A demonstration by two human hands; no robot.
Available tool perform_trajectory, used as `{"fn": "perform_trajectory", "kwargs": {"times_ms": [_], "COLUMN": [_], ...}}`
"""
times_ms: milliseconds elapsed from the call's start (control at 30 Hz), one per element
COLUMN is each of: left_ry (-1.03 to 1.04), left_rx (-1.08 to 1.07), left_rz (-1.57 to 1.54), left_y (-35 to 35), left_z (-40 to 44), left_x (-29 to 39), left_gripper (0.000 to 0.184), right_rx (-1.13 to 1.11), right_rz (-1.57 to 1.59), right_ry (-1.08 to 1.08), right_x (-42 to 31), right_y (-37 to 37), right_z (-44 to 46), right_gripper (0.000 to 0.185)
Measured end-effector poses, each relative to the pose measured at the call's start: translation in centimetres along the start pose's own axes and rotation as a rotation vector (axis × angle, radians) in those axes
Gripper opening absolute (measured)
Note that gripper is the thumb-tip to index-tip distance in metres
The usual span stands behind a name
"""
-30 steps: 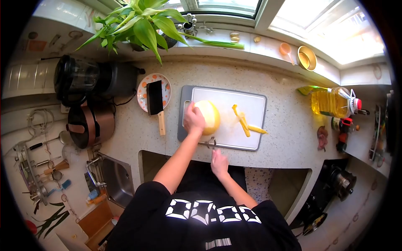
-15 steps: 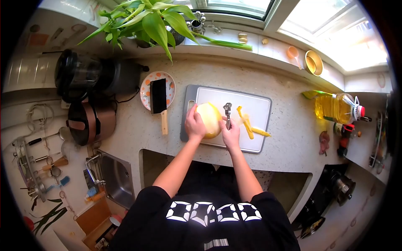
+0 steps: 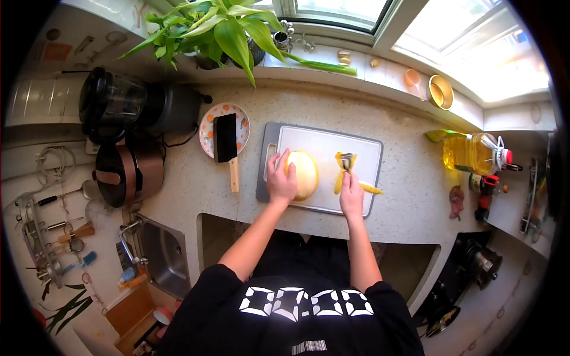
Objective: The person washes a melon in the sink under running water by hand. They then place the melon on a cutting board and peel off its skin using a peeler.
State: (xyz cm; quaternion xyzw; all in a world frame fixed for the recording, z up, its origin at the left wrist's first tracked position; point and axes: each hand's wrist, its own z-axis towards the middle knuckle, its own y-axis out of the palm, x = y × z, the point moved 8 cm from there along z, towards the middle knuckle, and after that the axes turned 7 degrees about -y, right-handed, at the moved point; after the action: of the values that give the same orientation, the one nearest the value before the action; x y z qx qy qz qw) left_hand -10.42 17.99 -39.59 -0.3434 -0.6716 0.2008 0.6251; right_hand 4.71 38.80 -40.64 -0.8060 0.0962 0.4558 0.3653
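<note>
A partly peeled yellow melon [image 3: 304, 176] stands on the white, grey-rimmed cutting board [image 3: 323, 202], its pale flesh facing up. My left hand [image 3: 281, 180] grips the melon from its left side, thumb over the near top. In my right hand [image 3: 352, 196] is a metal peeler [image 3: 348, 160], fingers closed around its handle, away from the melon. The peeler's head is over the right part of the board, with yellow peel around it. Strips of yellow peel [image 3: 371, 188] lie beneath and beside my right hand.
A black-bladed cleaver [image 3: 225, 139] rests across a patterned plate [image 3: 242, 121] to the left. An oil bottle [image 3: 472, 152] lies at the right. Appliances, including a rice cooker [image 3: 133, 174], and a sink [image 3: 166, 252] are on the left; a potted plant [image 3: 219, 32] is by the window.
My right hand has moved right with the peeler, from beside the melon to above the peel strips. My left hand stays on the melon, which has shifted slightly.
</note>
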Motion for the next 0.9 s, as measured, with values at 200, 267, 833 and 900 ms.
{"fn": "perform_trajectory", "kwargs": {"times_ms": [200,267,833,900], "left_ry": [-0.024,-0.037,-0.148,-0.182], "left_rx": [0.005,0.031,0.049,0.029], "left_rz": [-0.066,-0.092,-0.046,-0.03], "left_y": [0.9,0.9,1.1,1.2], "left_z": [-0.8,-0.7,0.2,0.3], "left_x": [1.0,1.0,1.2,1.2], "left_gripper": [0.047,0.046,0.041,0.041], "right_rx": [-0.316,-0.422,-0.286,-0.237], "right_rz": [-0.399,-0.53,-0.451,-0.434], "right_ry": [-0.238,-0.24,-0.219,-0.225], "right_x": [-7.3,-6.9,-6.8,-6.3], "right_y": [4.0,5.3,3.5,3.4], "right_z": [2.7,3.7,-0.4,-0.9], "right_gripper": [0.05,0.053,0.051,0.05]}}
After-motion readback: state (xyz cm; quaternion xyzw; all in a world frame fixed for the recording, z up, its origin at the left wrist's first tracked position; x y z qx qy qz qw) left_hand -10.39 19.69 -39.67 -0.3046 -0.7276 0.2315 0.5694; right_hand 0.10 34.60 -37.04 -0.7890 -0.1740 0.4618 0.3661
